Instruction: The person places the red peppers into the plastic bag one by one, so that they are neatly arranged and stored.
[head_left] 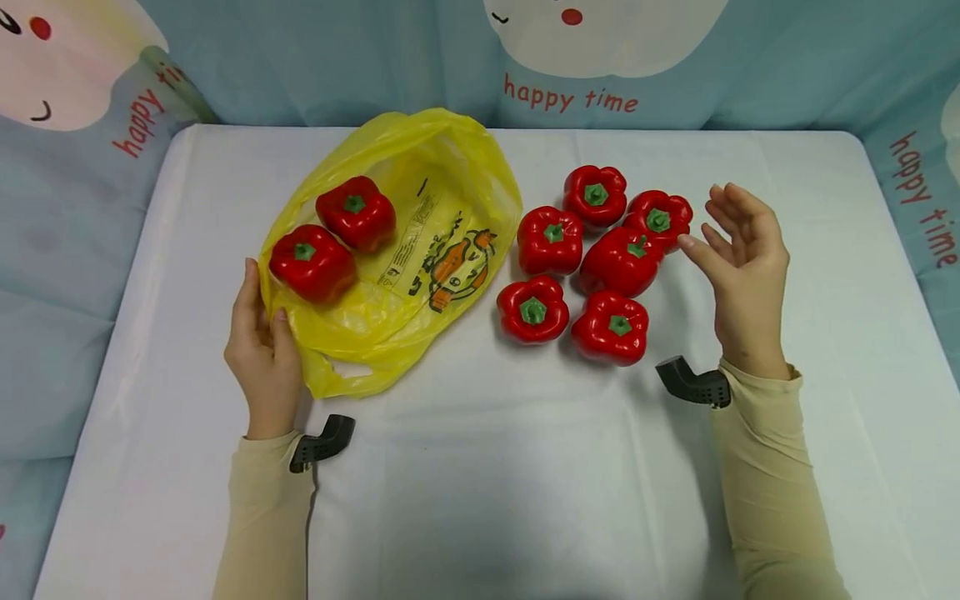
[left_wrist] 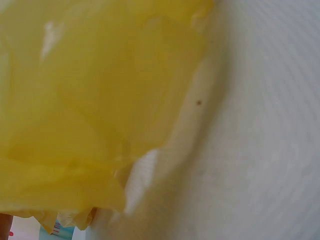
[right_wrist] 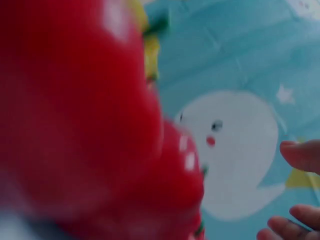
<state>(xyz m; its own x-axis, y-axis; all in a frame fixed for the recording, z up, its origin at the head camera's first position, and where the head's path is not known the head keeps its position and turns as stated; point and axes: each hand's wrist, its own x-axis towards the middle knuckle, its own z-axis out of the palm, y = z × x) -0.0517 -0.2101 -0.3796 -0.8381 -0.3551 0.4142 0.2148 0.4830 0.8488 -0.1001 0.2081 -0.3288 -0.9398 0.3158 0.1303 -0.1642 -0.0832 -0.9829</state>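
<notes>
A yellow plastic bag [head_left: 450, 183] lies on the white table with its mouth spread, two red peppers [head_left: 356, 214] inside at its left. My left hand [head_left: 266, 358] holds the bag's left edge between thumb and fingers; in the left wrist view the yellow plastic [left_wrist: 90, 100] covers much of the picture. Right of the bag stands a cluster of several red peppers [head_left: 621, 261] with green stems. My right hand [head_left: 746, 275] is just right of the cluster, fingers relaxed and apart, holding nothing. The right wrist view shows large blurred peppers [right_wrist: 75, 110] beside the fingers [right_wrist: 302, 155].
The white tablecloth [head_left: 480, 500] extends in front of the bag and peppers. A blue curtain [head_left: 315, 58] with cartoon prints hangs along the back and sides. A black wrist device [head_left: 693, 383] sits at the right sleeve, another [head_left: 324, 442] at the left.
</notes>
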